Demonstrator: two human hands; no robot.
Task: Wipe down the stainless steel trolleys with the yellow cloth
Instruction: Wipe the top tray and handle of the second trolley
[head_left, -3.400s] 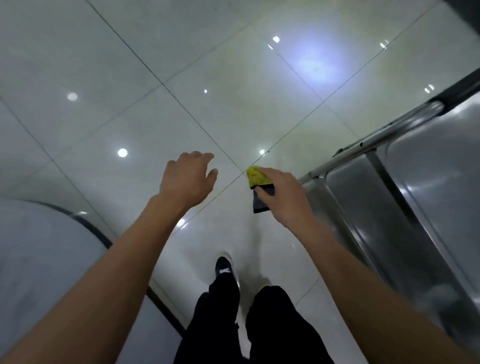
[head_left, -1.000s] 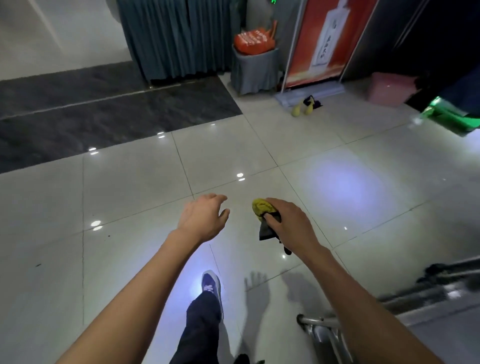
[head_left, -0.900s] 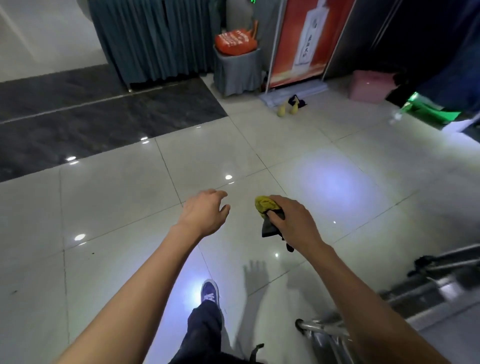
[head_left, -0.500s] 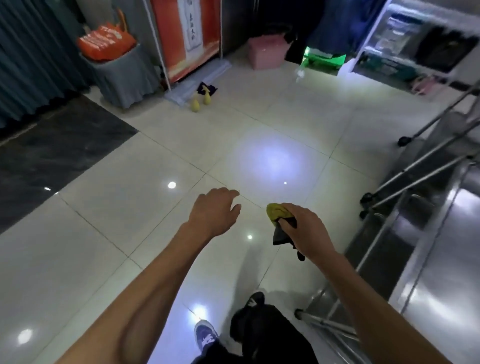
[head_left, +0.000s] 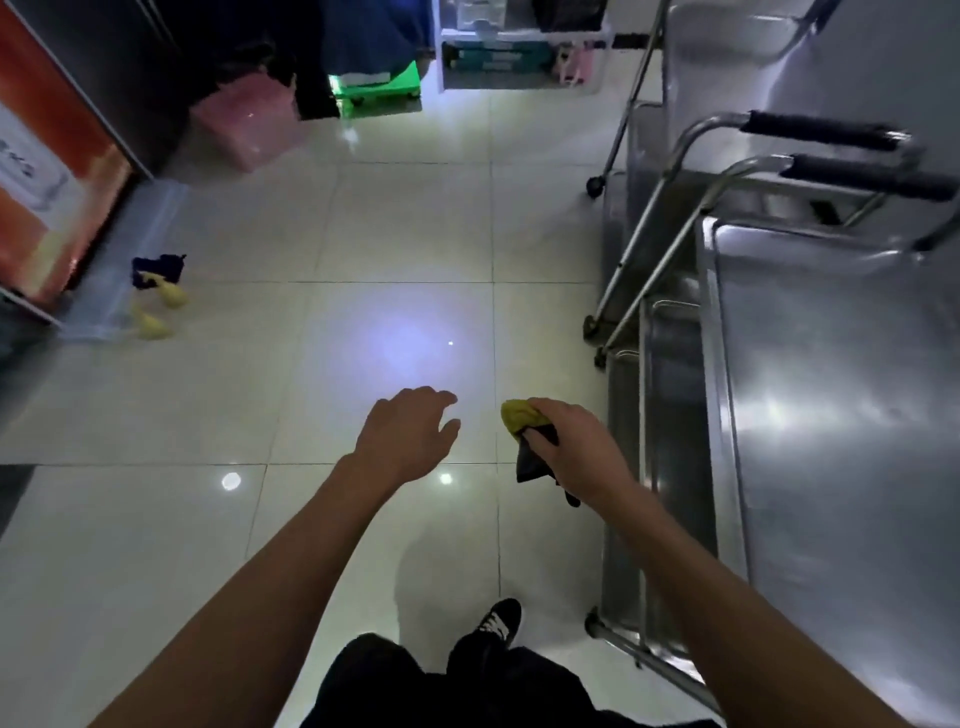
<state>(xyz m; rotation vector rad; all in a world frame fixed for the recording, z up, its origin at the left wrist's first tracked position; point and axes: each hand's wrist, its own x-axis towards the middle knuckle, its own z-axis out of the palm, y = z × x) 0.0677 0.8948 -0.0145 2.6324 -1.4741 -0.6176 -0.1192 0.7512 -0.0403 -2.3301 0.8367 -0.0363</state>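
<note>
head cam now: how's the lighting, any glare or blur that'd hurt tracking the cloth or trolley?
Head view: dim overall, with a bluish light patch on the floor tiles; broad glare streaks on the trolley top; wide-angle bending at the edges; slight motion blur on the trolley handles; the yellow cloth in the right hand reads clearly.

My right hand (head_left: 576, 447) holds the yellow cloth (head_left: 519, 415) in a closed fist, and a dark piece of fabric hangs below the fist. My left hand (head_left: 405, 436) is beside it with relaxed fingers and holds nothing. Both hands are over the pale tiled floor (head_left: 405, 249). On the right stand the stainless steel trolleys (head_left: 831, 415), the near one just beside my right hand, with black handle grips (head_left: 815, 130) farther away. Far left is a pink box (head_left: 249, 122).
</note>
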